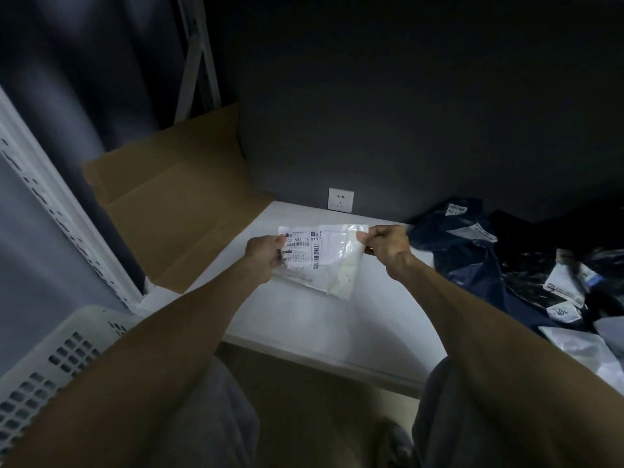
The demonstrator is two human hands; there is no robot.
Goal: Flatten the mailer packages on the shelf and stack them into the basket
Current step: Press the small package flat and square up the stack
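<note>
Left hand and right hand pinch the ends of a clear mailer labelled "602-12 815" above the white shelf, dark mailers right, basket near left, dark wall beyond.

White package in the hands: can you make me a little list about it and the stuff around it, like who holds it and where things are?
held item: white mailer, barcode label facing the camera
left hand: grips its left edge
right hand: pinches its upper right edge
below it: white shelf
basket: white, slotted, lower left, beside the shelf
waiting pile: dark mailers on the shelf's right side
also there: flat cardboard on the left, wall socket behind
</note>
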